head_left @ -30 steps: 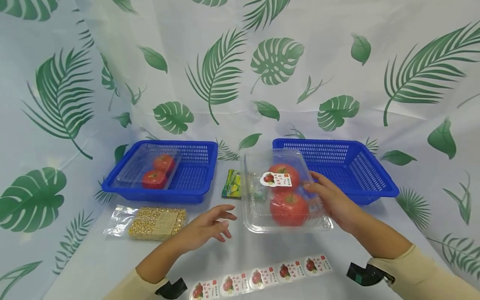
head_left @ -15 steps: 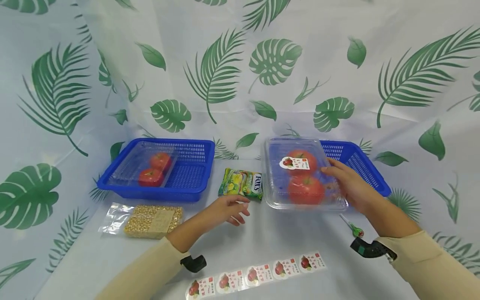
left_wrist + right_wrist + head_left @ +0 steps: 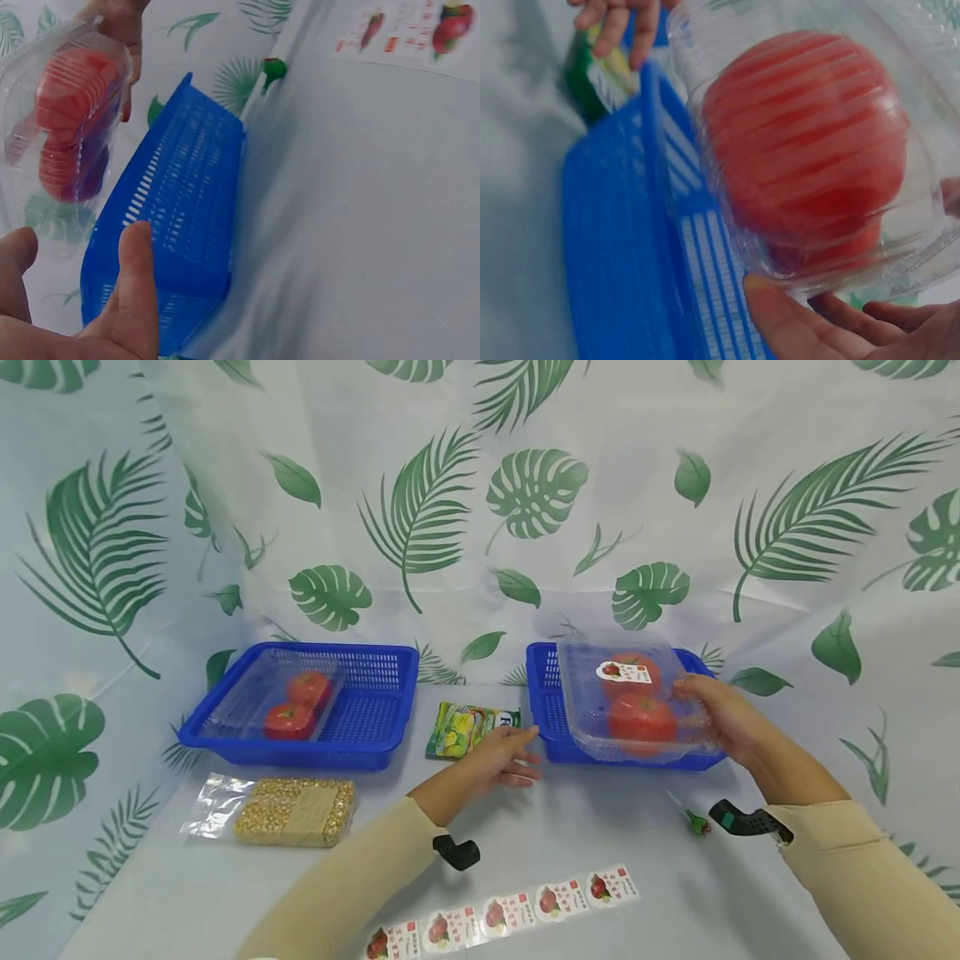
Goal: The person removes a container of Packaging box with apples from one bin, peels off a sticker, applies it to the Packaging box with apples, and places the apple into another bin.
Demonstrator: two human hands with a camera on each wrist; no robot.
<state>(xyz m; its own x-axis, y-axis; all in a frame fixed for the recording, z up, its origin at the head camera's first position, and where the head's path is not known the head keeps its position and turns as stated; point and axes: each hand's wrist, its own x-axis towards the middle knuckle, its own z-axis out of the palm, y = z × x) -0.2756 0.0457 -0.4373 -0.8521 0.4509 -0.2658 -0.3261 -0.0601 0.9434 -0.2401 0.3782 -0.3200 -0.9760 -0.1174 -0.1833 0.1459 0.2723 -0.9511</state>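
My right hand (image 3: 723,714) grips the right side of a clear plastic clamshell box (image 3: 588,727) that holds two round red fruits (image 3: 641,720), tomato-like in look. A white label (image 3: 624,672) with a red fruit picture is stuck on its lid. The box is tilted above the right blue basket (image 3: 553,745), overlapping most of it in the head view. From the left wrist view, the box hangs over the basket's far side. My left hand (image 3: 501,762) holds nothing; its fingers are spread by the basket's front left corner, in front of a green candy bag (image 3: 453,731).
The left blue basket (image 3: 393,747) holds another clear box (image 3: 240,706) with two red fruits. A bag of corn kernels (image 3: 288,814) lies before it. A strip of stickers (image 3: 498,914) is near the front. A lollipop (image 3: 697,822) lies in front of the right basket.
My right hand has carried the clamshell box rightward and back, over the right basket. My left hand has moved right, past the candy bag to that basket's corner.
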